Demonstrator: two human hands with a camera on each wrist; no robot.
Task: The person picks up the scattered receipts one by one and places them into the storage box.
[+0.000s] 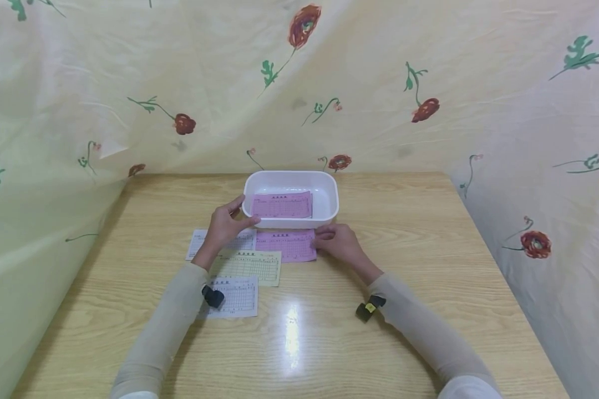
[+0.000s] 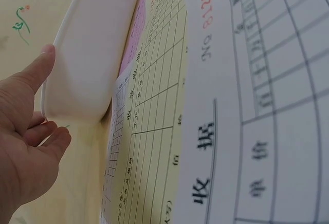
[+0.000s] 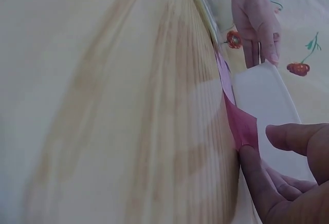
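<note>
A white plastic tub (image 1: 331,213) stands near the back of the table, with a pink receipt slip (image 1: 282,206) inside. My left hand (image 1: 227,224) holds the tub's left end, thumb at the front rim and fingers at the side. Another pink receipt slip (image 1: 287,246) lies in front of the tub. My right hand (image 1: 341,242) is at its right edge. In the right wrist view, a fingertip (image 3: 249,154) touches the slip's bent-up corner, and the thumb (image 3: 288,136) is apart from it.
A white slip (image 1: 197,244), a yellow slip (image 1: 259,269) and another white slip (image 1: 242,299) overlap to the left, partly under my left arm. The wooden table (image 1: 404,249) meets a flowered cloth (image 1: 369,83) behind and at both sides.
</note>
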